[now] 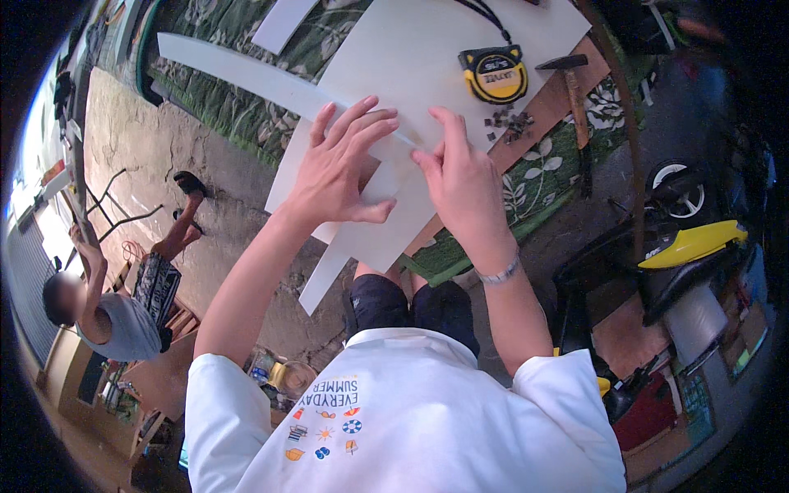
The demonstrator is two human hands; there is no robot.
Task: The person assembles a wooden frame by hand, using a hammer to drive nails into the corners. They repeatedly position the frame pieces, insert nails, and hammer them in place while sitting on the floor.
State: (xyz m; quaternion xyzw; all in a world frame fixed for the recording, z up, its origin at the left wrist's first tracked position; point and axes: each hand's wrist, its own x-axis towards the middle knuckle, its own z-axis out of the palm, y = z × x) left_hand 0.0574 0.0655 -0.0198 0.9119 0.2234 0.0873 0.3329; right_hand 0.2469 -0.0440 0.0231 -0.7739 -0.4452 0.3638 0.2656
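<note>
Floral cloth [214,103] underlay a smooth white sheet [394,66]; left of the tape measure [495,76], the left hand [341,168] spread wide over a flat strip [246,78]; the right hand [464,177] curled narrow, hold unclear.

One head-worn wide fisheye view, close above, facing steeply downward.

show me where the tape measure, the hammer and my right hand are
Tape measure [496,76], head view: middle of its yellow-and-black case.
Hammer [579,113], head view: its wooden handle.
Right hand [465,179], head view: back of it.
</note>
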